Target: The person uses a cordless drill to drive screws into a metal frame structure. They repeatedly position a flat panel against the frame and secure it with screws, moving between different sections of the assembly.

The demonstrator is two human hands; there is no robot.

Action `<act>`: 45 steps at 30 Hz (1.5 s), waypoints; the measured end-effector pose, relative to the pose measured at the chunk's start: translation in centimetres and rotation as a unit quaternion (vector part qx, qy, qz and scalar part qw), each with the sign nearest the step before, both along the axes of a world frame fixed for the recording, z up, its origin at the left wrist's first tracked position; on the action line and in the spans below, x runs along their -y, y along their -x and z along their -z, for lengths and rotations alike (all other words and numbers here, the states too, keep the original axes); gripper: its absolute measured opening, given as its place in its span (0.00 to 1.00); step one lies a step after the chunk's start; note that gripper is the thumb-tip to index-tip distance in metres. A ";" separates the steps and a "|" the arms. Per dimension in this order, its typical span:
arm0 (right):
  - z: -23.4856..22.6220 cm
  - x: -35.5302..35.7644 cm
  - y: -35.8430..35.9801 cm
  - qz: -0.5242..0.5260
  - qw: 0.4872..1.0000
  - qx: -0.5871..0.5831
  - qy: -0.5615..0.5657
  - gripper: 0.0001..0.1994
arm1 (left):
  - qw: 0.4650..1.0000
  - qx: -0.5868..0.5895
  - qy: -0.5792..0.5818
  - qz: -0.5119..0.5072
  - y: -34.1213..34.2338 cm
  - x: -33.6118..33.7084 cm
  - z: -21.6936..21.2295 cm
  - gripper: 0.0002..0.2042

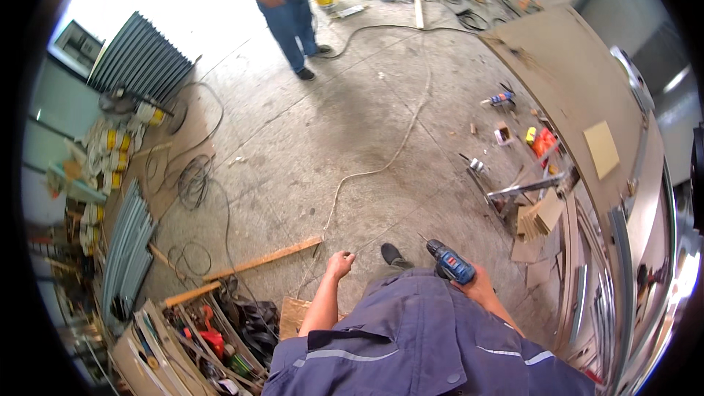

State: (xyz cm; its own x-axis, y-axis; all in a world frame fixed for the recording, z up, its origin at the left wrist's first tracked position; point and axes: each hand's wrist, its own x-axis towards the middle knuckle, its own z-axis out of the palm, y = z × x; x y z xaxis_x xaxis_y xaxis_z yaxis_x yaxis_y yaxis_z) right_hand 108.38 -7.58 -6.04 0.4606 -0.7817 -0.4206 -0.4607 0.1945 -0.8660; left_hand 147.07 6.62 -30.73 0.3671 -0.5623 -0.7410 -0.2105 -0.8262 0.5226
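Observation:
A blue and black cordless drill with a thin bit at its tip is held by my right hand, close in front of my dark blue jacket. Its bit points forward and a little left, over the floor. My left hand hangs at the left of my body with its fingers curled in; whether something small is in them cannot be made out. Just left of that hand lies a long wooden strip on the concrete floor. One of my dark shoes shows between the hands.
A person carrying a yellow-and-white bucket stands ahead. Cables, among them a long cord, cross the floor. An open toolbox sits at lower left, near grey metal profiles. On the right stands a board-topped table, with offcuts beside it.

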 end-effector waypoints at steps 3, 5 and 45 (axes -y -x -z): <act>0.9 -1.1 1.8 0.027 1.000 -0.008 0.005 0.31 | 0.999 -0.003 0.001 0.037 1.6 1.2 -0.5 0.23; 1.8 -1.8 3.1 0.033 0.999 -0.005 0.010 0.31 | 0.999 -0.034 -0.002 0.035 3.2 1.3 -0.1 0.23; 8.3 -14.2 30.7 0.294 0.954 -0.043 0.052 0.30 | 0.942 0.075 -0.011 0.327 26.5 -3.2 1.7 0.21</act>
